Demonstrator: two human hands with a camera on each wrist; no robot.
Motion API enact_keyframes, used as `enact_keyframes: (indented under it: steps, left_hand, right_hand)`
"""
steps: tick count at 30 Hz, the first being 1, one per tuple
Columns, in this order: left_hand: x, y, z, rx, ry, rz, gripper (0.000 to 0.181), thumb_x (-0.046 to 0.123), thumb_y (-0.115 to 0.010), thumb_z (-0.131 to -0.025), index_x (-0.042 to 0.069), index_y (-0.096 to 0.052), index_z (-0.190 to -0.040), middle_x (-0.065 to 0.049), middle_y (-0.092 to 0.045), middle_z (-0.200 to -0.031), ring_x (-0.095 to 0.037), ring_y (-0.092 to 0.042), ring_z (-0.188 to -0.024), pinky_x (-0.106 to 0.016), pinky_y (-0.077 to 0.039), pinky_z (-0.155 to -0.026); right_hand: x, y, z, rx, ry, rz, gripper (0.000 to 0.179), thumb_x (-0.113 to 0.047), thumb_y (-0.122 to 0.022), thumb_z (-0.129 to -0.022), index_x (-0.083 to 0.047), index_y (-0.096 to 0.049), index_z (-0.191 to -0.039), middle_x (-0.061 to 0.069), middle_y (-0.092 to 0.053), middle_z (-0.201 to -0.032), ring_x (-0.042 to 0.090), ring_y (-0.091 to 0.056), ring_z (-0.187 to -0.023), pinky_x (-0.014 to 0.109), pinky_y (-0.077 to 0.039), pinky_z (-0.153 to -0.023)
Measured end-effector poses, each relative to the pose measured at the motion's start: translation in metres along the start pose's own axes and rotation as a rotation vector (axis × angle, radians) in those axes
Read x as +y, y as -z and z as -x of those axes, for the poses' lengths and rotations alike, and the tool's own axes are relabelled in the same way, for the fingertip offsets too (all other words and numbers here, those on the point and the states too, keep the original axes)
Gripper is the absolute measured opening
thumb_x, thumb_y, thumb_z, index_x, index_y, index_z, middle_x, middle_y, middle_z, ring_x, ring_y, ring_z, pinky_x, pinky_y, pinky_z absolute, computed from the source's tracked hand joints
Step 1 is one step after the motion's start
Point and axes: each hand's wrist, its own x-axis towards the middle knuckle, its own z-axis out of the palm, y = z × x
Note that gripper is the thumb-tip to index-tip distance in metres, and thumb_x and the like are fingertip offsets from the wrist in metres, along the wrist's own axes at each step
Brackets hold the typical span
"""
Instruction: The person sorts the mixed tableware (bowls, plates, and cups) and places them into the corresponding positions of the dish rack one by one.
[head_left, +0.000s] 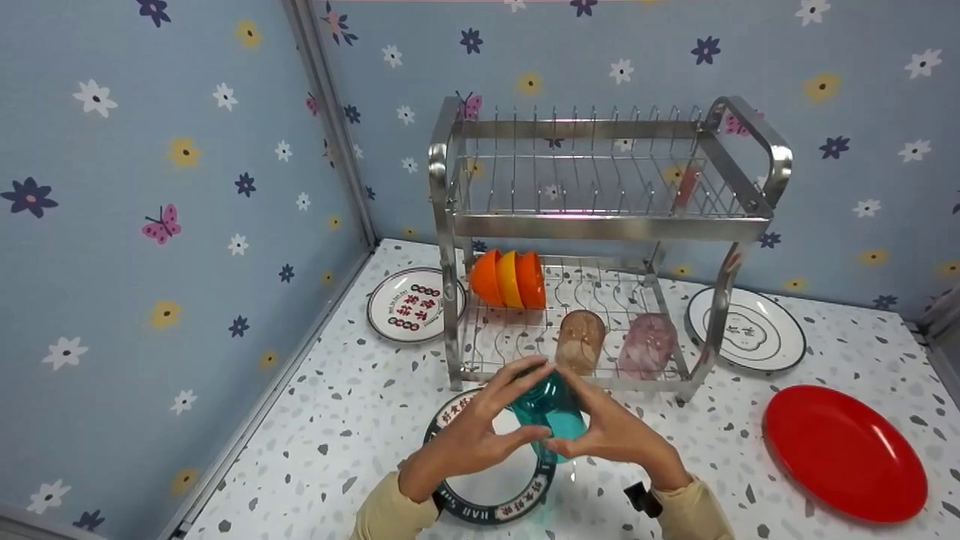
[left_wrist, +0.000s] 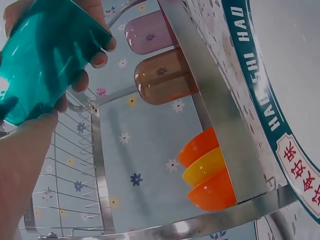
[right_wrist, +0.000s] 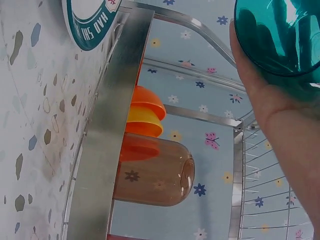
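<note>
A clear teal cup is held between my two hands, tilted, in front of the dish rack. My left hand curves round its left side, with thumb below and fingers above. On the other side my right hand grips it the same way. The left wrist view shows fingers wrapped about the cup's wall; in the right wrist view the cup's open rim faces the camera. Below the left hand lies a white plate with a dark green patterned rim.
On the rack's lower tier are orange and yellow bowls, a brown cup and a pink cup, both upside down. Patterned white plates lie left and right of the rack. A red plate lies at the right.
</note>
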Motion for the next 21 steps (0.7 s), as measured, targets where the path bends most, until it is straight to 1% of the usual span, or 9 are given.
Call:
enact_keyframes:
  steps: [3, 6, 8, 10, 12, 15, 16, 18, 21]
  left_hand:
    - [0.003, -0.004, -0.003, 0.023, 0.010, -0.026, 0.069, 0.015, -0.072, -0.098, 0.017, -0.040, -0.159, -0.011, -0.032, -0.162, -0.030, -0.035, -0.149, -0.044, -0.042, -0.113]
    - [0.006, -0.008, -0.005, 0.055, 0.022, -0.067, 0.067, 0.020, -0.073, -0.098, 0.018, -0.043, -0.158, -0.010, -0.035, -0.161, -0.029, -0.036, -0.147, -0.046, -0.042, -0.112]
    - [0.009, -0.010, -0.007, 0.073, 0.040, -0.088, 0.067, 0.023, -0.074, -0.097, 0.017, -0.044, -0.157, -0.009, -0.036, -0.161, -0.029, -0.037, -0.147, -0.048, -0.042, -0.112]
    - [0.011, -0.010, -0.008, 0.089, 0.052, -0.107, 0.070, 0.027, -0.076, -0.096, 0.018, -0.043, -0.157, -0.010, -0.037, -0.160, -0.028, -0.039, -0.146, -0.048, -0.043, -0.112]
    - [0.013, -0.011, -0.010, 0.105, 0.056, -0.132, 0.073, 0.029, -0.078, -0.093, 0.018, -0.043, -0.157, -0.008, -0.039, -0.158, -0.026, -0.042, -0.144, -0.047, -0.044, -0.111]
    - [0.012, -0.012, -0.011, 0.132, 0.027, -0.177, 0.078, 0.029, -0.082, -0.089, 0.017, -0.044, -0.156, -0.008, -0.043, -0.155, -0.025, -0.047, -0.140, -0.043, -0.045, -0.110]
    - [0.012, -0.012, -0.012, 0.140, 0.014, -0.195, 0.079, 0.029, -0.084, -0.088, 0.015, -0.044, -0.155, -0.009, -0.045, -0.154, -0.025, -0.048, -0.139, -0.043, -0.045, -0.110]
    - [0.011, -0.013, -0.013, 0.150, -0.006, -0.222, 0.081, 0.028, -0.085, -0.087, 0.014, -0.044, -0.155, -0.008, -0.046, -0.153, -0.025, -0.048, -0.139, -0.042, -0.044, -0.111]
    - [0.009, -0.013, -0.014, 0.155, -0.021, -0.252, 0.083, 0.027, -0.085, -0.085, 0.014, -0.043, -0.155, -0.008, -0.046, -0.154, -0.026, -0.046, -0.141, -0.043, -0.043, -0.112]
  right_hand:
    - [0.003, -0.003, -0.001, 0.007, 0.032, 0.002, 0.101, -0.015, -0.079, -0.089, -0.009, -0.012, -0.165, 0.017, -0.042, -0.155, 0.034, -0.053, -0.132, 0.050, -0.049, -0.104]
    - [0.005, -0.005, -0.002, 0.023, 0.075, -0.006, 0.098, -0.013, -0.080, -0.089, -0.013, -0.018, -0.164, 0.015, -0.047, -0.149, 0.031, -0.056, -0.128, 0.048, -0.051, -0.102]
    - [0.006, -0.006, -0.004, 0.038, 0.095, -0.018, 0.094, -0.013, -0.081, -0.088, -0.015, -0.023, -0.162, 0.014, -0.048, -0.147, 0.030, -0.057, -0.126, 0.049, -0.052, -0.100]
    - [0.008, -0.008, -0.006, 0.060, 0.112, -0.019, 0.093, -0.013, -0.083, -0.087, -0.018, -0.027, -0.160, 0.014, -0.048, -0.148, 0.029, -0.057, -0.127, 0.048, -0.052, -0.101]
    - [0.008, -0.009, -0.007, 0.089, 0.117, 0.002, 0.092, -0.015, -0.085, -0.086, -0.019, -0.030, -0.159, 0.012, -0.047, -0.149, 0.028, -0.057, -0.128, 0.046, -0.052, -0.102]
    - [0.010, -0.011, -0.009, 0.132, 0.132, 0.062, 0.094, -0.019, -0.088, -0.083, -0.018, -0.032, -0.159, 0.009, -0.047, -0.152, 0.027, -0.055, -0.130, 0.043, -0.049, -0.105]
    - [0.010, -0.011, -0.010, 0.145, 0.140, 0.084, 0.094, -0.019, -0.089, -0.082, -0.017, -0.034, -0.159, 0.009, -0.048, -0.152, 0.027, -0.055, -0.131, 0.045, -0.048, -0.106]
    - [0.011, -0.011, -0.011, 0.168, 0.147, 0.121, 0.095, -0.021, -0.090, -0.081, -0.015, -0.035, -0.159, 0.008, -0.050, -0.152, 0.027, -0.053, -0.132, 0.047, -0.046, -0.108]
    - [0.012, -0.012, -0.013, 0.196, 0.138, 0.139, 0.098, -0.023, -0.091, -0.079, -0.013, -0.035, -0.159, 0.007, -0.049, -0.153, 0.027, -0.051, -0.135, 0.048, -0.043, -0.111]
